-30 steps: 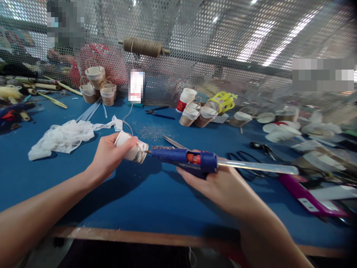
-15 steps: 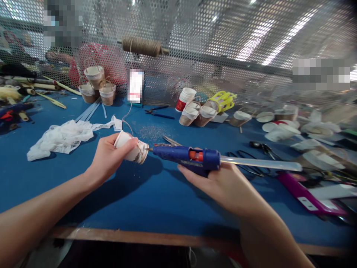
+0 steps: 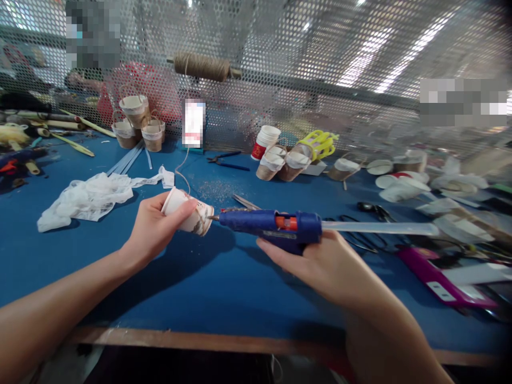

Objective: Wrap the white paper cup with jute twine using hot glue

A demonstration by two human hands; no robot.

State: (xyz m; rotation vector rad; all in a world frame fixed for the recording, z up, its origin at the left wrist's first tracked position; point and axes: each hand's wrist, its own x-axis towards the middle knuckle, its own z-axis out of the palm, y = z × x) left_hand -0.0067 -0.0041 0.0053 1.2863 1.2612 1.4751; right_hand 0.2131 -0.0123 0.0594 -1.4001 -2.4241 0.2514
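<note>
The paper cup (image 3: 196,222) is held tilted above the blue desk (image 3: 200,298), grasped by the left hand (image 3: 154,226); the right hand (image 3: 320,261) grips a blue glue gun (image 3: 256,223), nozzle (image 3: 216,217) at the cup's lower end; behind, twine (image 3: 181,175) hangs from a spool (image 3: 204,65)

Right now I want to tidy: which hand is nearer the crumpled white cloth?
Left. The left hand, gripping the paper cup, is just right of the cloth; the right hand, holding the glue gun, is farther right, past the cup.
</note>
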